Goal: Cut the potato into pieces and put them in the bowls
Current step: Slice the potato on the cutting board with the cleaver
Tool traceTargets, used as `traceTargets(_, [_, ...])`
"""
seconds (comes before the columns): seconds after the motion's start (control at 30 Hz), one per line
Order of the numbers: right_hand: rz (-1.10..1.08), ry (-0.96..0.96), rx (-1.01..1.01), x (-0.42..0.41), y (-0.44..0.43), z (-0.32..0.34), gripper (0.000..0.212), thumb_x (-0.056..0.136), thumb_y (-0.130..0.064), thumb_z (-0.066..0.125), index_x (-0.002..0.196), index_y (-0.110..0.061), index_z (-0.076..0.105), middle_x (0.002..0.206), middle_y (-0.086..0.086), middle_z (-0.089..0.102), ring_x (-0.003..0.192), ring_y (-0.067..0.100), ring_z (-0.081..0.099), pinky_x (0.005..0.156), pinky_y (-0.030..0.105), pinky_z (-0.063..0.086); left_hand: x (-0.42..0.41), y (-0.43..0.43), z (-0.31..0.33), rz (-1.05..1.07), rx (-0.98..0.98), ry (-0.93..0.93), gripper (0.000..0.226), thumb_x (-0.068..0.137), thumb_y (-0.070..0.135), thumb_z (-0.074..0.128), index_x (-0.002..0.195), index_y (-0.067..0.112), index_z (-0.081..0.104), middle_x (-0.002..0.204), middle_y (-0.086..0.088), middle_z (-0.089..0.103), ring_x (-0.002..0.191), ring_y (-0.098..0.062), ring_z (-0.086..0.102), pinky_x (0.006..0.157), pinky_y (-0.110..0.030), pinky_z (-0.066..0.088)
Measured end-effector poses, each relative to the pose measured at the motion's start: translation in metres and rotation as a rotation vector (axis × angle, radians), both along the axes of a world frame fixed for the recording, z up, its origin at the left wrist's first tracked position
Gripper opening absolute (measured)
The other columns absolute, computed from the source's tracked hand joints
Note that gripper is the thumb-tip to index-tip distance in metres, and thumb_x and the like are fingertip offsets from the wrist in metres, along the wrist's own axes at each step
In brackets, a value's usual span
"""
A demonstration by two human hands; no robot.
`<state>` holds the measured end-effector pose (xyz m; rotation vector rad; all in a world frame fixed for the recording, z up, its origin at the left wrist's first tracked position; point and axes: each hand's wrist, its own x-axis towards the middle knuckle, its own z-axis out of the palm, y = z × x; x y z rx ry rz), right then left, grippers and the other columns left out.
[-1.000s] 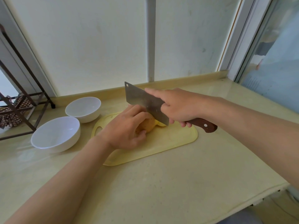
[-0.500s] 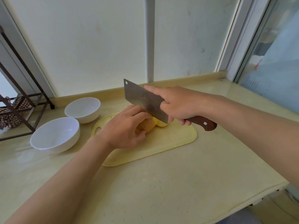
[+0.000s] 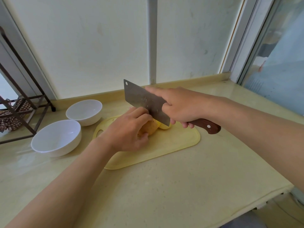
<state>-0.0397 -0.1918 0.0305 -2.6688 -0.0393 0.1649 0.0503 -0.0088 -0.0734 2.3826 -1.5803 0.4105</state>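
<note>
Since a second ago the cleaver's (image 3: pixel 146 102) far corner has lifted slightly and drifted left; the bowls and board lie as before. The right hand (image 3: pixel 179 107) wraps its fingers round the brown wooden handle (image 3: pixel 205 125), with the forefinger stretched forward along the top of the blade. The left hand (image 3: pixel 126 130) is curled over the potato (image 3: pixel 149 128), gripping it, knuckles against the blade's flat side. The potato sits on the yellow cutting board (image 3: pixel 172 142), tan-skinned, with a pale cut slice (image 3: pixel 165 126) lying just beyond the blade's lower edge. The board's right half is bare. Two white bowls, the near bowl (image 3: pixel 56 139) and the far bowl (image 3: pixel 83 111), stand side by side left of the board. The counter (image 3: pixel 164 186) is open in front, its edge running along the lower right.
</note>
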Motion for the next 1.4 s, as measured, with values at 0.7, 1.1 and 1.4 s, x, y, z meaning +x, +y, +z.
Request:
traceTargets(0.7, [0.003,0.083,-0.066,-0.009,-0.003,0.010,0.081,0.101,-0.009,0.030,0.160,-0.058,0.004,0.089,0.015,0.070,0.038,0.014,0.057,0.051,0.037,0.061,-0.002,-0.002,0.005,0.013,0.021,0.005,0.046,0.072,0.028,0.064,0.113,0.009,0.063,0.112,-0.005,0.057,0.093,-0.024,0.052,0.083,-0.019,0.032])
traceTargets(1.1, [0.009,0.102,-0.092,0.002,-0.004,0.008,0.080,0.102,-0.009,0.031,0.158,-0.060,0.004,0.090,0.016,0.070,0.038,0.013,0.057,0.046,0.029,0.054,0.002,0.000,0.005,0.005,-0.042,0.076,0.045,0.071,0.026,0.066,0.113,0.010,0.065,0.113,-0.004,0.058,0.096,-0.024,0.055,0.080,-0.027,0.044])
traceTargets(1.4, [0.009,0.186,-0.054,0.011,0.002,-0.038,0.073,0.103,-0.012,0.031,0.153,-0.061,0.009,0.096,0.018,0.063,0.049,0.024,0.062,0.051,0.045,0.063,0.002,0.001,0.005,-0.031,-0.067,0.093,0.047,0.070,0.022,0.067,0.115,0.008,0.065,0.120,-0.006,0.059,0.103,-0.029,0.058,0.087,-0.038,0.050])
